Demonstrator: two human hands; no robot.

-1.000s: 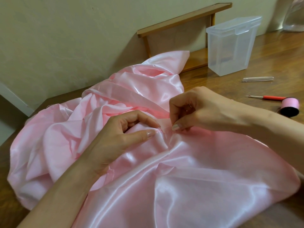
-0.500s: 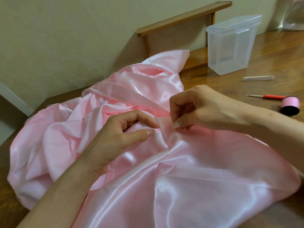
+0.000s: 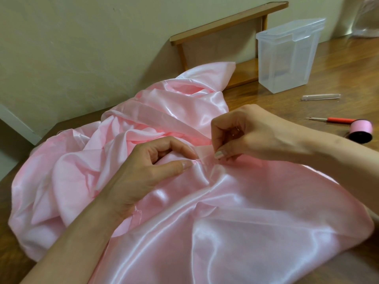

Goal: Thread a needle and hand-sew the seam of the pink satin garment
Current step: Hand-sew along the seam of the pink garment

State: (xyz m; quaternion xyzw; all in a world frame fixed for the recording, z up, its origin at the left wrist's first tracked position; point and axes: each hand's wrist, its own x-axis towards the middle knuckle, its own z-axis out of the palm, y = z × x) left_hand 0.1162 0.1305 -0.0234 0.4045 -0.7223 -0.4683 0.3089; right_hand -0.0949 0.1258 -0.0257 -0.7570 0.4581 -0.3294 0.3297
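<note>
The pink satin garment (image 3: 235, 212) lies bunched across the wooden table (image 3: 338, 74). My left hand (image 3: 147, 171) pinches a fold of the satin at the seam between thumb and forefinger. My right hand (image 3: 250, 136) sits just right of it, fingers curled and thumb pressed down at the seam edge (image 3: 205, 152), pinching something there. The needle and thread are too small to make out. A spool of pink thread (image 3: 361, 131) lies on its side at the right.
A clear plastic lidded box (image 3: 287, 56) stands at the back right beside a low wooden shelf (image 3: 225, 23) against the wall. A clear needle tube (image 3: 321, 96) and a red-handled seam ripper (image 3: 332, 119) lie on the table right of my right hand.
My right hand has lifted slightly and drawn the seam edge up a little. My left hand keeps the same pinch on the fabric.
</note>
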